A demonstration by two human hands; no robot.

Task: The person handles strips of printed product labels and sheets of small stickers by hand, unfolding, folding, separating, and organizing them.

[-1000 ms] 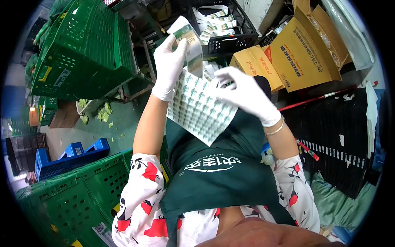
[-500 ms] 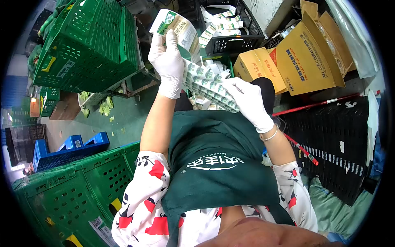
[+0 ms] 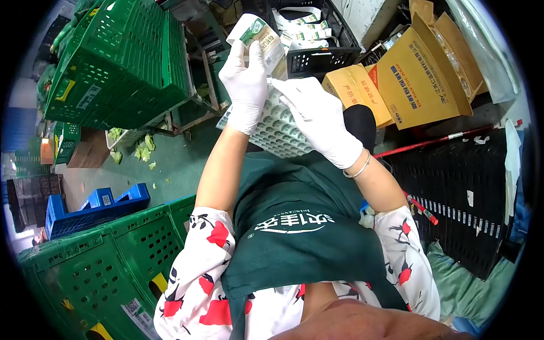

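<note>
My left hand [image 3: 245, 85], in a white glove, is closed on a strip of printed labels [image 3: 273, 54] with a green and white top, pinched between thumb and fingers. Below it hangs a pale sheet [image 3: 277, 133] covered in rows of green prints; whether it is one piece with the labels is hidden behind the hands. My right hand [image 3: 320, 116], also gloved, has its fingers pressed together at the lower edge of the label strip, in front of the sheet. Its fingertips are partly hidden, so what they pinch does not show clearly.
A black crate [image 3: 323, 59] with more label strips stands ahead. Cardboard boxes [image 3: 422, 79] are at the right, beside a black crate stack [image 3: 453, 187]. Green crates [image 3: 122, 68] rise at the left, more [image 3: 107, 266] nearby. Leaves [image 3: 145, 148] lie on the floor.
My right hand has moved left and up from the sheet's right side to near my left hand. My left hand has shifted slightly right with the labels. The sheet has swung left.
</note>
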